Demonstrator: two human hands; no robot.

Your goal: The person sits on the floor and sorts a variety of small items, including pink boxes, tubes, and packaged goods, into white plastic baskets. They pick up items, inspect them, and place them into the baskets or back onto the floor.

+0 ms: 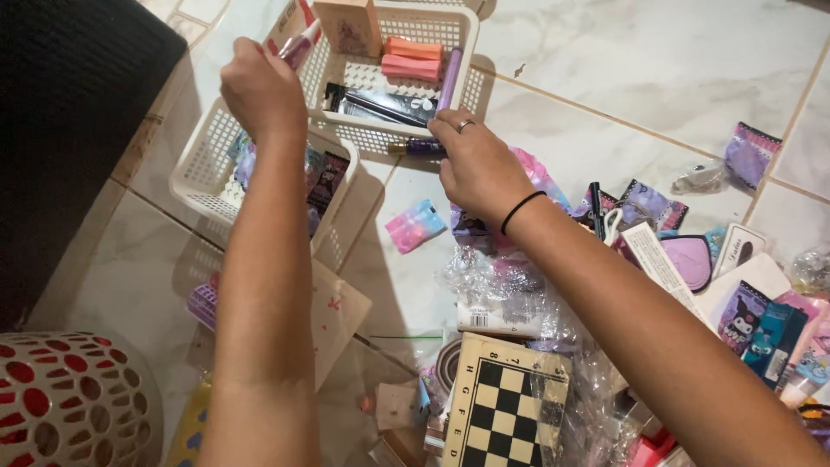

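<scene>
Left hand (262, 89) is closed around a slim pink-and-white tube (298, 43), held over the gap between the two white lattice baskets. Right hand (474, 160) pinches a small dark purple tube with gold cap (418, 148), just outside the near wall of the far basket (467, 26). Both hands are clamped, each on its own item, and well apart from each other.

The far basket already holds flat coral bars (411, 56), a black tube (380, 104) and a lilac stick (450, 78) lying lengthwise. The near basket (203, 164) holds glossy printed packets.

Judgement: the slim tubes fit best laid parallel to those already inside, lowered over the rim rather than dropped, since smooth round plastic will roll and can snag in the open lattice. Pinch near the middle so the ends don't tip.

The floor is glossy marbled tile with thin grout lines. Toward its right edge there is a crinkly clear wrap (519, 285), a cardboard chessboard (501, 406) and a pastel tie-dye pad (415, 225). A red-and-white perforated bin (69, 398) sits at the near left corner.
</scene>
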